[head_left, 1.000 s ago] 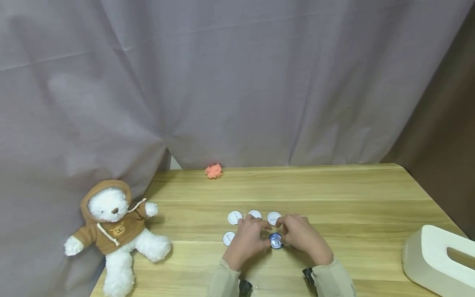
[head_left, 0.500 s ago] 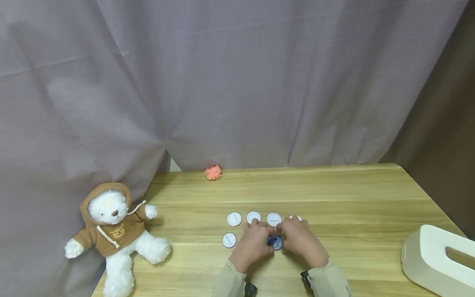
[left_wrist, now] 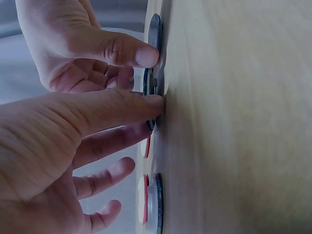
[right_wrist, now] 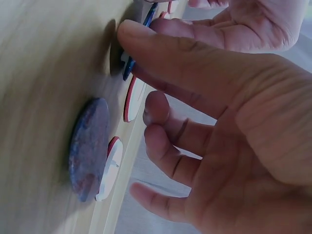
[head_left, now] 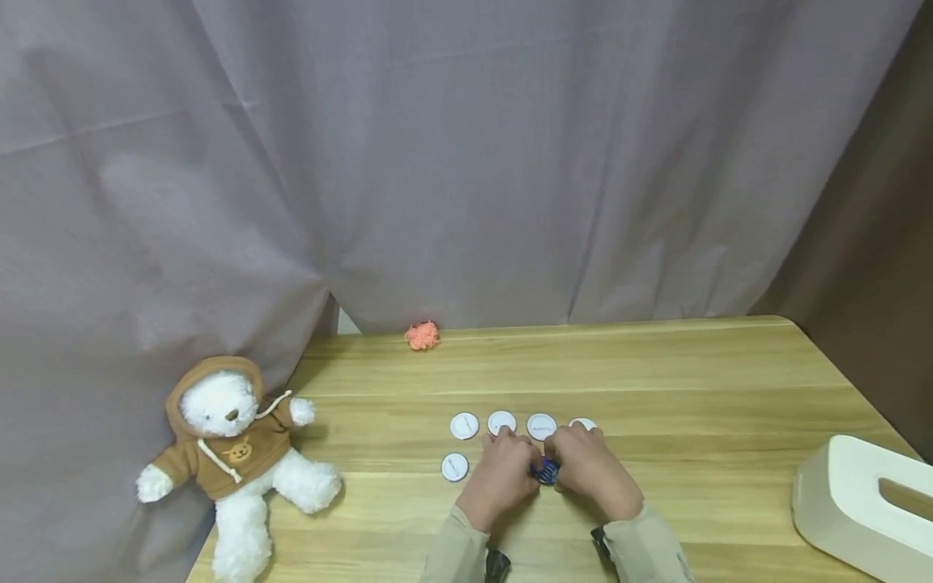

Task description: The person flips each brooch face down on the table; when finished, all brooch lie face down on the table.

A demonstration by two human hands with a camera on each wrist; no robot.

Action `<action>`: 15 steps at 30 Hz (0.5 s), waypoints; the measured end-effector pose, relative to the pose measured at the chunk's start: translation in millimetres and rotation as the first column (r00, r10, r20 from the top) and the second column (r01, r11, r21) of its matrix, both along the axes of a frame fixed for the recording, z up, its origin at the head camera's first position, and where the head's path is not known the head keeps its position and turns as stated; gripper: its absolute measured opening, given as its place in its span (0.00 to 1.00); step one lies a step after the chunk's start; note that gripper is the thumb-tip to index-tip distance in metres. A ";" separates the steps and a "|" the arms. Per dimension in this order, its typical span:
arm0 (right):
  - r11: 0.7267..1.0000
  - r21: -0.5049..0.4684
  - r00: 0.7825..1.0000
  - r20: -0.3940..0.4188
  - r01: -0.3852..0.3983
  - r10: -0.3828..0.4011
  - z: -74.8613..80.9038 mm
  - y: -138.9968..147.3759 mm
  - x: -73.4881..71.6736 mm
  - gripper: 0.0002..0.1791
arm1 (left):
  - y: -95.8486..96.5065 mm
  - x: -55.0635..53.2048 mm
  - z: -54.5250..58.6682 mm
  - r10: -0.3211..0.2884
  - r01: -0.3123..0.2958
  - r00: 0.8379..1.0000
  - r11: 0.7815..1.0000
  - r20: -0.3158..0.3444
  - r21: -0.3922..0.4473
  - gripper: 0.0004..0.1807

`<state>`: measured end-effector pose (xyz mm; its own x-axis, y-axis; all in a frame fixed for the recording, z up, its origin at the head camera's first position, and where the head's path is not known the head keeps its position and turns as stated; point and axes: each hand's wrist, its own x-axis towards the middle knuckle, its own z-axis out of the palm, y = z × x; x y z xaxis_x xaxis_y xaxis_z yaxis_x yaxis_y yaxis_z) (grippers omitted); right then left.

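A dark blue button badge is held slightly tilted at the table surface between both hands. My left hand pinches its left edge; in the left wrist view the thumb lies across the badge. From the other side my right hand pinches it between thumb and index finger, the remaining fingers loosely bent. Beyond the hands lies a row of white-backed round badges, partly covered by fingertips. Another white-backed badge sits left of my left hand. The right wrist view shows a dark, mottled badge below the right hand.
A white teddy bear in a brown hoodie sits at the table's left edge. An orange fuzzy ball lies at the back edge, before a grey curtain. At the right stands a cream tissue box.
My right hand has shifted slightly left, uncovering part of a white-backed badge at the row's right end. Both hands have closed in on the blue badge, which now shows less of its face.
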<state>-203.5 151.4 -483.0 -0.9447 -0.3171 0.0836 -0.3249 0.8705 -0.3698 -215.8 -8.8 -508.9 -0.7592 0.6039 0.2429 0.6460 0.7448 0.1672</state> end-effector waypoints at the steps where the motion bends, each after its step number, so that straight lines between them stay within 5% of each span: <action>1: 1.000 -0.003 1.000 -0.007 -0.004 0.004 0.9 0.4 -0.5 0.18 | -0.4 -0.6 1.0 -0.001 0.001 1.000 1.000 -0.003 0.004 0.09; 6: 0.999 -0.013 0.999 -0.032 -0.034 0.034 4.8 4.2 -1.0 0.18 | -3.5 -2.9 5.0 -0.011 0.011 1.000 1.000 0.002 0.029 0.07; 11: 0.998 -0.057 0.999 0.031 -0.035 0.037 7.1 8.8 0.0 0.14 | -7.5 -1.9 5.8 -0.006 0.001 0.999 0.996 0.052 0.085 0.06; 15: 0.996 -0.086 0.997 0.066 -0.029 0.035 9.6 12.4 0.0 0.10 | -8.7 -1.3 5.1 0.005 -0.008 1.000 0.994 0.030 0.109 0.05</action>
<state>-203.5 163.8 -473.4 -0.9386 -0.3415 0.0485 -0.3240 0.8246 -0.4638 -217.1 -17.5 -503.8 -0.7707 0.5704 0.2840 0.6349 0.7251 0.2667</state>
